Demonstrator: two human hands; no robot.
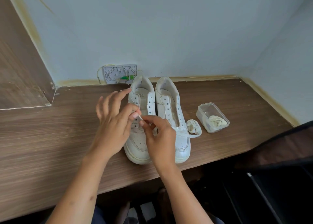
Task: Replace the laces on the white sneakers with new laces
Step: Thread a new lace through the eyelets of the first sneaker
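Note:
Two white sneakers stand side by side on the wooden desk, toes toward me, their eyelets bare. Over the left sneaker (140, 139), my left hand (113, 122) pinches the tip of a white lace (182, 133) near the lower eyelets. My right hand (159, 137) pinches the same lace just behind the tip. The lace trails across the right sneaker (171, 108) to a loose bundle (194, 126) on the desk beside it. A second coiled lace (217, 121) lies inside a clear plastic box (205, 109).
The wooden desk (50, 139) runs into a corner of pale walls. A grey wall box with a green connector (119, 74) sits behind the sneakers. A wooden panel (20, 68) rises at the left. Dark furniture (279, 149) is at the lower right.

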